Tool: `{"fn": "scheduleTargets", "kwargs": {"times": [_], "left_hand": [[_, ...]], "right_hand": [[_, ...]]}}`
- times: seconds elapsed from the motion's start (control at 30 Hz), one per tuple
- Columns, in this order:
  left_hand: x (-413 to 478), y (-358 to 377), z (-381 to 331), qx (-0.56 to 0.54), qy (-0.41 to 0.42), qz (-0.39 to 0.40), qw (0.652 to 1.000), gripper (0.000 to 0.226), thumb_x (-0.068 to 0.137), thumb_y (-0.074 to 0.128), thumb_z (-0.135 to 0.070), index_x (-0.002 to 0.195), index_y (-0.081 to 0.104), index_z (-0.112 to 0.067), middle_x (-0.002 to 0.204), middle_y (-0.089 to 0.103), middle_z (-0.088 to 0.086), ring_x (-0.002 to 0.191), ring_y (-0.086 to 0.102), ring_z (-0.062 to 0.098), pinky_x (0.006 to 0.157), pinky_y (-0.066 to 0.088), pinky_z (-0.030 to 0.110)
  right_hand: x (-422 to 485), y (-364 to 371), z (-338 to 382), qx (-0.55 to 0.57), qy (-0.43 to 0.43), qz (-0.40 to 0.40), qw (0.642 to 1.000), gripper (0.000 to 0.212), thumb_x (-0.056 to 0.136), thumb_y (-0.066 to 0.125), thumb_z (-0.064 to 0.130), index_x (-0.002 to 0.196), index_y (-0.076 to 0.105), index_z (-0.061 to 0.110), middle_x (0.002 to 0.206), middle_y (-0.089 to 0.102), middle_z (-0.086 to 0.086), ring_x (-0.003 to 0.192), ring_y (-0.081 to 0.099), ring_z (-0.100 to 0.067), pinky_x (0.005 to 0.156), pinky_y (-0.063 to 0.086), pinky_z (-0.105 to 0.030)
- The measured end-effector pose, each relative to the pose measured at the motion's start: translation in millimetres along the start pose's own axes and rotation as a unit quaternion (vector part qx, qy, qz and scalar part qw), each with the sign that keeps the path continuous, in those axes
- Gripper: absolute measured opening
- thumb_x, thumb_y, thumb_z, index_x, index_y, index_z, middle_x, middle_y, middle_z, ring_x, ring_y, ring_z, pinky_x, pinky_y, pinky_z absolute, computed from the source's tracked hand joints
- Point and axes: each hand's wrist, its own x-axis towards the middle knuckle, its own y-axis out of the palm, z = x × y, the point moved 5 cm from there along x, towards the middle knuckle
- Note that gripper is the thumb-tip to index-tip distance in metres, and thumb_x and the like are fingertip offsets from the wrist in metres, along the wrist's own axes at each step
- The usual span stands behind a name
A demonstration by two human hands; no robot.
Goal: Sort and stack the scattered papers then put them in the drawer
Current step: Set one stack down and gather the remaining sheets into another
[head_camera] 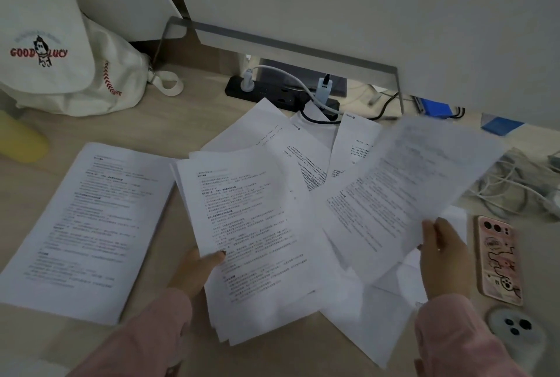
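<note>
Printed white papers lie spread over a wooden desk [188, 122]. My left hand [197, 267] grips the left edge of a thick bundle of sheets [254, 225] in the middle, thumb on top. My right hand [444, 255] pinches the lower corner of a single sheet [406, 188], which is lifted, tilted and blurred. A neat stack of papers [85, 225] rests flat at the left. More loose sheets [291, 140] fan out behind and under the held ones. No drawer is in view.
A white tote bag [48, 49] sits at the back left, with a yellow object [18, 140] beside it. A black power strip [272, 95] with cables lies under a monitor stand [291, 46]. Two phones [497, 258] [515, 334] lie at the right, and tangled white cables [515, 188] sit above them.
</note>
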Motion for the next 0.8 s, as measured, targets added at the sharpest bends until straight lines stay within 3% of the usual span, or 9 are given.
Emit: {"fn": "scheduleTargets", "kwargs": {"times": [0.1, 0.2, 0.27, 0.37, 0.43, 0.57, 0.7, 0.77, 0.8], "left_hand": [[2, -2, 0, 0.014, -0.009, 0.002, 1.0, 0.037, 0.088, 0.055, -0.001, 0.126, 0.052, -0.003, 0.11, 0.057, 0.009, 0.105, 0.053, 0.026, 0.092, 0.039, 0.032], [3, -5, 2, 0.039, -0.025, 0.009, 0.999, 0.041, 0.087, 0.056, 0.001, 0.127, 0.05, 0.0, 0.125, 0.057, 0.018, 0.117, 0.053, 0.033, 0.095, 0.039, 0.035], [3, -5, 2, 0.049, -0.029, 0.024, 0.998, 0.041, 0.086, 0.058, 0.002, 0.126, 0.051, 0.0, 0.128, 0.056, 0.019, 0.115, 0.053, 0.033, 0.095, 0.04, 0.035], [1, -7, 1, 0.04, -0.017, 0.029, 0.999, 0.042, 0.085, 0.059, 0.002, 0.125, 0.051, 0.0, 0.125, 0.057, 0.019, 0.102, 0.054, 0.026, 0.091, 0.042, 0.034], [1, -8, 1, 0.009, -0.005, 0.022, 1.0, 0.042, 0.087, 0.059, -0.005, 0.128, 0.05, -0.003, 0.125, 0.057, 0.016, 0.099, 0.055, 0.024, 0.09, 0.043, 0.033], [5, -8, 1, -0.079, -0.026, -0.003, 0.997, 0.041, 0.094, 0.043, -0.039, 0.128, 0.05, -0.016, 0.117, 0.059, 0.005, 0.096, 0.057, 0.022, 0.097, 0.042, 0.036], [4, -1, -2, -0.119, -0.037, 0.001, 0.992, 0.047, 0.092, 0.039, -0.049, 0.127, 0.049, -0.02, 0.119, 0.057, 0.005, 0.106, 0.055, 0.025, 0.102, 0.04, 0.041], [0, 1, 1, -0.079, -0.022, -0.013, 0.997, 0.057, 0.088, 0.052, -0.046, 0.137, 0.043, -0.018, 0.132, 0.054, 0.004, 0.117, 0.053, 0.026, 0.106, 0.038, 0.043], [-4, 4, 3, -0.071, -0.015, -0.016, 0.997, 0.06, 0.086, 0.058, -0.04, 0.139, 0.04, -0.019, 0.134, 0.052, 0.003, 0.121, 0.051, 0.025, 0.107, 0.037, 0.041]], "right_hand": [[3, -16, 32, 0.106, -0.037, -0.005, 0.994, 0.026, 0.096, 0.043, 0.018, 0.072, 0.051, 0.011, 0.062, 0.05, 0.005, 0.059, 0.042, -0.01, 0.055, 0.03, -0.025], [10, -25, 48, 0.24, -0.016, 0.017, 0.97, 0.03, 0.096, 0.043, 0.021, 0.07, 0.055, 0.032, 0.065, 0.059, 0.022, 0.068, 0.049, 0.0, 0.066, 0.039, -0.026], [14, -20, 51, 0.285, 0.01, 0.066, 0.956, 0.023, 0.092, 0.048, 0.023, 0.073, 0.057, 0.029, 0.071, 0.059, 0.016, 0.074, 0.051, -0.011, 0.069, 0.041, -0.031], [12, 6, 47, 0.291, 0.057, 0.166, 0.941, 0.011, 0.084, 0.059, 0.027, 0.074, 0.054, 0.024, 0.081, 0.05, -0.007, 0.075, 0.047, -0.021, 0.066, 0.036, -0.032], [7, 29, 40, 0.267, 0.081, 0.201, 0.939, 0.017, 0.09, 0.052, 0.017, 0.074, 0.054, 0.017, 0.078, 0.048, -0.011, 0.071, 0.046, -0.021, 0.063, 0.034, -0.03], [-15, 77, 35, 0.164, 0.091, 0.257, 0.948, 0.015, 0.091, 0.046, 0.007, 0.078, 0.054, 0.01, 0.073, 0.05, -0.011, 0.07, 0.045, -0.019, 0.066, 0.034, -0.031], [-36, 118, 23, 0.075, 0.088, 0.277, 0.954, 0.025, 0.091, 0.042, 0.005, 0.069, 0.051, 0.011, 0.071, 0.052, -0.012, 0.071, 0.049, -0.023, 0.064, 0.037, -0.031], [-42, 133, 15, 0.021, 0.092, 0.266, 0.959, 0.019, 0.091, 0.043, 0.008, 0.096, 0.061, 0.009, 0.098, 0.057, -0.019, 0.095, 0.054, -0.032, 0.082, 0.043, -0.037], [-45, 137, 12, 0.008, 0.12, 0.26, 0.958, 0.027, 0.091, 0.046, 0.011, 0.115, 0.057, 0.01, 0.115, 0.052, -0.02, 0.108, 0.05, -0.035, 0.093, 0.041, -0.039]]}}
